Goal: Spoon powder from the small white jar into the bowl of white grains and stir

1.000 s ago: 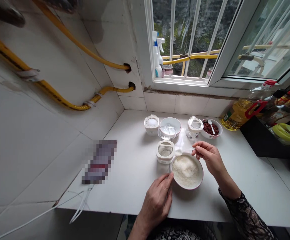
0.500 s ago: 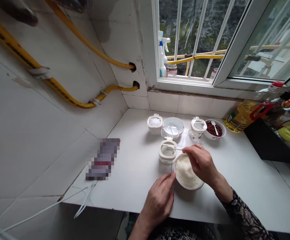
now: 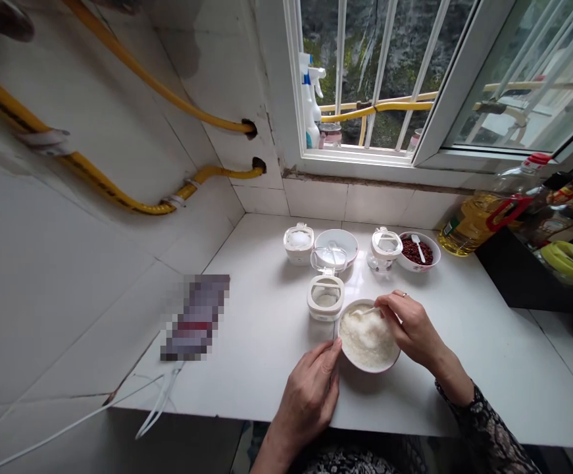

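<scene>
"Start with the whole corner. What's there?"

"A white tiled counter (image 3: 266, 355) under a barred window (image 3: 365, 79), with yellow gas hoses (image 3: 118, 178) running along the wall on the left. A bottle of cooking oil (image 3: 473, 224) stands at the far right end."

"And along the back?"

"A lidded jar of something white (image 3: 298, 243), a shallow white dish (image 3: 335, 242), a clear lidded jar (image 3: 383, 249), and a small bowl of dark red seeds (image 3: 417, 253) with a white spoon in it. Nearer the front, an open flip-top jar (image 3: 324, 297) sits just beside the main bowl."

"Where's that main bowl?"

"At the front of the counter, between the hands: a white bowl (image 3: 365, 370) heaped with coarse white granules (image 3: 368, 339)."

"What are the hands doing?"

"The left hand (image 3: 308, 401) lies beside the bowl, fingers together, their tips against the rim. The right hand (image 3: 409, 329) is at the far side, fingers and thumb pinched on a small white spoon (image 3: 362, 311), its tip down among the granules."
</scene>
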`<state>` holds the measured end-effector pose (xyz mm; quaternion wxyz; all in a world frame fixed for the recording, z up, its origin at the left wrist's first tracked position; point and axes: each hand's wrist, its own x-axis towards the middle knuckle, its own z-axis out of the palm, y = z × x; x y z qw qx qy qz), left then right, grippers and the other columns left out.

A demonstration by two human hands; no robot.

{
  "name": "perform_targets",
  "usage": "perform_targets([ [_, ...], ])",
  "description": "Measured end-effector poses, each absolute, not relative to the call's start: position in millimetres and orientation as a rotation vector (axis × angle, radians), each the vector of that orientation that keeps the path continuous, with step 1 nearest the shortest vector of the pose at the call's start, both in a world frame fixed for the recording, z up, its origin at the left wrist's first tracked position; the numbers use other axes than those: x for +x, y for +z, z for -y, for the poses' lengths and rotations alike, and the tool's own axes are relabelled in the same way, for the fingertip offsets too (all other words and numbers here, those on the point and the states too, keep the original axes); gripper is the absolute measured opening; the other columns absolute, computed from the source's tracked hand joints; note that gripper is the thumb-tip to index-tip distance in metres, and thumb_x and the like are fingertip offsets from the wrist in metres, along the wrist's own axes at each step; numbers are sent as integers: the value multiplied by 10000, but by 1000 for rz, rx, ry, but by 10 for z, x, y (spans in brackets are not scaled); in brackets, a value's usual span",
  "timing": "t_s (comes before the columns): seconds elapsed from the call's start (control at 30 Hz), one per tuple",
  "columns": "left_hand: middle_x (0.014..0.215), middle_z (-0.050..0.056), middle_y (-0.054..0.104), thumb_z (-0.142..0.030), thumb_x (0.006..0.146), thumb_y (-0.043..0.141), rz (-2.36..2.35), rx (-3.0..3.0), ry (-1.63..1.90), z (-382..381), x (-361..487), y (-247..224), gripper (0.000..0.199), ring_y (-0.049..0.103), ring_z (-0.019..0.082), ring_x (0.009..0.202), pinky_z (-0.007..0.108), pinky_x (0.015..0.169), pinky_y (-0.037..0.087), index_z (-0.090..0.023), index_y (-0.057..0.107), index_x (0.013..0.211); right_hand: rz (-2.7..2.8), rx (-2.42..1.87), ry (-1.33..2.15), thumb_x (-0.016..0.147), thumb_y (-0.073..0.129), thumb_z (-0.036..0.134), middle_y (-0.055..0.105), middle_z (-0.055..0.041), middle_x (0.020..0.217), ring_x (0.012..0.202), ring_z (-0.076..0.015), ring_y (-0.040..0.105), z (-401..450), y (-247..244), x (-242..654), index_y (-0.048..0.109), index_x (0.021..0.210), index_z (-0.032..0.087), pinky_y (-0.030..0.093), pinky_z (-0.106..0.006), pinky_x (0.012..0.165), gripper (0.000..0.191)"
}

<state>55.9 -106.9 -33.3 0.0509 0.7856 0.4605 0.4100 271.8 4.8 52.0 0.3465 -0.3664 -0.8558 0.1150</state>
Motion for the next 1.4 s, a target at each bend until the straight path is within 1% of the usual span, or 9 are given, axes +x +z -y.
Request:
perform_targets([
  [0.2,1247,127,697,-51,955,462,-1402,2396,1232,1083,554,-347,653,627,253,1175,376,956,581,-142,286,1576,1782,-1250,768,902,532,272,654,-21,668,641,-182,617,-64,479,2755,662,846,194,470,-300,639,161],
  [0.43,1244,129,696,-51,950,468,-1405,2394,1247,1074,558,-329,666,629,251,1172,367,948,585,-148,277,1581,1326,-1302,1244,710,676,392,623,-10,542,542,-149,519,-140,522,2803,679,729,181,425,-289,563,211],
  [0.6,1220,131,705,-54,953,462,-1414,2397,1243,1075,561,-299,668,641,248,1153,362,938,590,-150,267,1585,1156,-1305,1416,620,736,380,621,-11,508,502,-123,475,-171,488,2812,689,683,170,377,-275,528,224],
  [0.8,1225,132,705,-46,945,465,-1403,2388,1241,1071,556,-320,666,636,249,1164,363,943,587,-144,283,1578,1092,-1272,1474,604,786,396,651,-21,547,496,-114,477,-179,501,2777,697,708,166,382,-269,517,267],
  [0.93,1239,128,702,-49,946,470,-1397,2382,1247,1073,557,-339,672,638,250,1168,368,945,587,-154,275,1582,1193,-1196,1422,666,781,423,694,-38,615,544,-127,518,-215,613,2669,701,765,168,432,-270,543,284],
  [1.07,1225,133,706,-56,949,453,-1398,2386,1231,1076,559,-325,684,653,256,1149,382,934,595,-159,245,1592,1415,-1103,1234,806,686,398,717,-40,670,564,-140,561,-225,721,2492,691,850,178,482,-283,572,225],
  [1.2,1210,133,711,-50,943,454,-1397,2403,1223,1072,561,-316,697,652,262,1143,391,940,594,-150,231,1596,1752,-983,766,946,541,251,735,-55,788,704,-181,664,-187,661,2336,666,959,197,534,-317,671,136],
  [1.3,1198,137,711,-55,949,454,-1394,2397,1217,1067,560,-320,686,645,260,1154,388,949,589,-141,236,1594,2145,-741,343,960,447,109,745,-84,836,757,-206,657,-176,544,2283,672,997,186,539,-347,716,240],
  [1.4,1181,136,714,-59,954,455,-1390,2393,1217,1066,560,-318,683,645,257,1155,383,953,587,-143,233,1595,2302,-586,126,947,403,39,752,-98,860,748,-212,632,-177,505,2281,671,1025,173,535,-357,714,309],
])
